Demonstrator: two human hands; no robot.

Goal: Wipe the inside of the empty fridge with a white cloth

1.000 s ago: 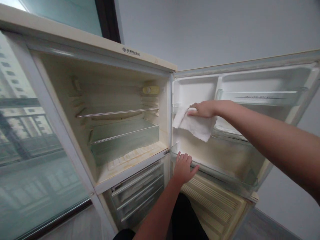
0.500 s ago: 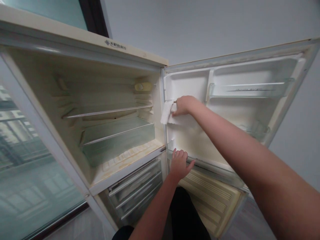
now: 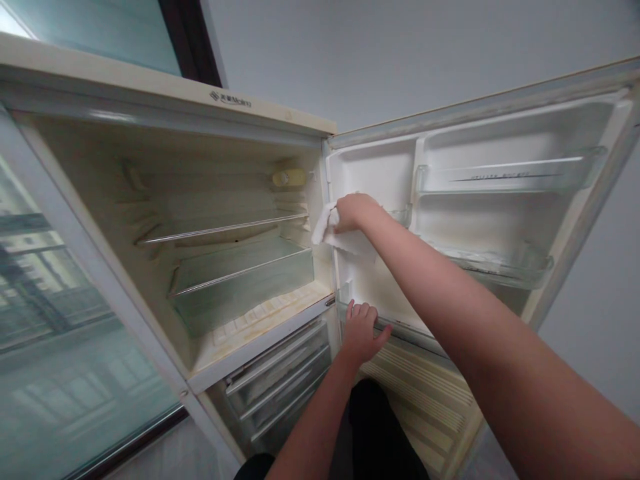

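A two-compartment refrigerator [image 3: 260, 345] is found with both doors standing open. Yellowed staining is noted on the floor of the upper compartment. The upper door [image 3: 480, 223], to the right, is turned with its white inner liner in view; the ribbed lower door [image 3: 417, 383] is seen beneath it. Inside the upper compartment, a clear bin [image 3: 250, 288] is seated below a glass shelf [image 3: 225, 231], and clear-fronted drawers [image 3: 283, 383] are fitted in the compartment below. Along the foot of the upper door a clear bottom rack [image 3: 413, 332] is mounted. Of the hands, the right hand [image 3: 354, 212] is closed on a bunched white cloth [image 3: 324, 225], which is located at the hinge-side edge of the upper door; the fingertips are largely concealed. The left hand [image 3: 361, 331] is open, fingers part spread, laid at the bottom rack's front edge with nothing grasped; whether weight is borne there cannot be told. The step in hand is judged to be the wiping of the door's hinge-side edge. For the next move, a firm grip on the cloth is judged to be called for, with loose folds kept clear of the hinge gap and contact maintained along the edge.
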